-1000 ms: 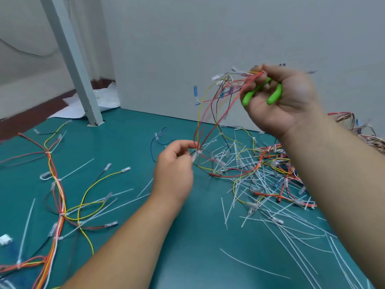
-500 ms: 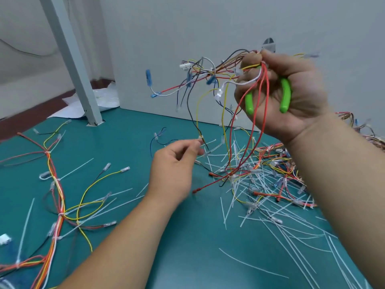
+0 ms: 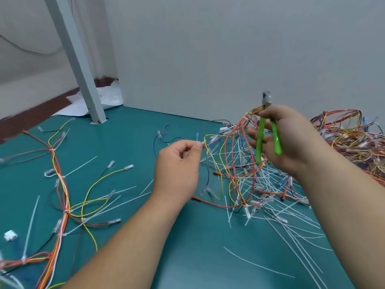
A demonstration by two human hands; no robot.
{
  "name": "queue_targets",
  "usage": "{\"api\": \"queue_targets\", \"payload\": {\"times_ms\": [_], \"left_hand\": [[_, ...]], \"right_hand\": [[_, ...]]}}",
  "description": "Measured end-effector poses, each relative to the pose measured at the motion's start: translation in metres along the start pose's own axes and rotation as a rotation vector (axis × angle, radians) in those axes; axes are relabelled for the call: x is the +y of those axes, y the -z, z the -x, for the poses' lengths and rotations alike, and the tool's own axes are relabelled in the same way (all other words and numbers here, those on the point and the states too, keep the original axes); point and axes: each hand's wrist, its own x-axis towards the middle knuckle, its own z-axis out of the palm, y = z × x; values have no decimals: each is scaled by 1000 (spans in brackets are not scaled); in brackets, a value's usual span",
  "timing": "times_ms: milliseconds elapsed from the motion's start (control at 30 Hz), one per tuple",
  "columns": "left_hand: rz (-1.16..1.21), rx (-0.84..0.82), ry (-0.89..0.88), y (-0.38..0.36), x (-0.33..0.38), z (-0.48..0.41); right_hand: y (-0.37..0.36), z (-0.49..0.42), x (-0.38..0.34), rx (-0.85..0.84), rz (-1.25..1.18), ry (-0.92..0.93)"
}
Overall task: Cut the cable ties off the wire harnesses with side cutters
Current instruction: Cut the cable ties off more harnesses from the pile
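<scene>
Teal bench mat (image 3: 208,236) — right hand (image 3: 291,142) grips green-handled side cutters (image 3: 260,138) and tangled red-yellow wire harness (image 3: 242,202); left hand (image 3: 177,165) pinches one strand, just beside.

Green side cutters (image 3: 260,138) point upward against tangled harness (image 3: 233,174) (tip blurred).

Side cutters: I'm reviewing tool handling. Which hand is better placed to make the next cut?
Right. The right hand holds the green side cutters, with harness wires bunched near their head; the left hand only pinches a wire, steadying it.
</scene>
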Motion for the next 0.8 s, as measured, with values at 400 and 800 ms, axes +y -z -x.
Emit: {"api": "queue_targets", "payload": {"times_ms": [400,800], "left_hand": [[-14,-10,69,-2,2,3],[-68,-138,185,-3,-1,3]], "right_hand": [[3,78,-18,85,120,362],[-35,120,55,-458,-400,-259]]}}
